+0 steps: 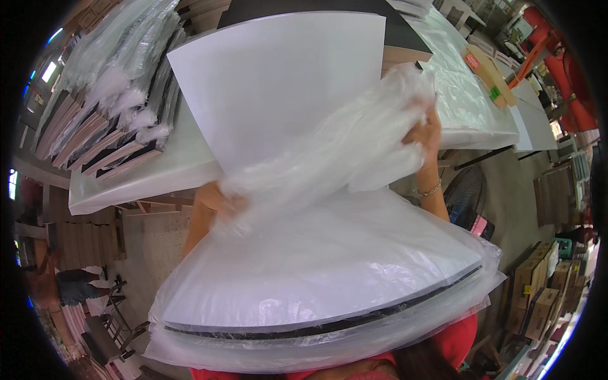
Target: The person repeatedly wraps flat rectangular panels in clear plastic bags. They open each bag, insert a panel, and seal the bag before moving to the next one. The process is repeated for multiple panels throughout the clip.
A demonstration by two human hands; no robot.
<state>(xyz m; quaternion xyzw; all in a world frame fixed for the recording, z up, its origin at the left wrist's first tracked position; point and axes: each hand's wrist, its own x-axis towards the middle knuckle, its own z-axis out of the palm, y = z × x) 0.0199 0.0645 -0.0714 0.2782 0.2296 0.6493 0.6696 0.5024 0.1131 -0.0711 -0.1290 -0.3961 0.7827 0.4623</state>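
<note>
The white-covered surface (149, 182) spreads out in front of you and carries most of what lies here. Close against your red top (461, 342), on the near side, is a clear plastic bag (342, 253) around a white panel with a dark strip along its near edge. Beyond it, a bare white panel (278, 76) lies over dark boards (407, 31). To the left sits a pile of plastic-wrapped boards (117, 82). Loose, blurred plastic film (329, 142) stretches between your hands, across the bare panel's near part. An opened cardboard box (489, 76) rests at the far right. Your right hand (427, 130) grips the film's upper end; your left hand (221, 199) is at its lower end, too blurred to tell whether it grips. A bracelet (430, 190) circles your right wrist.
</note>
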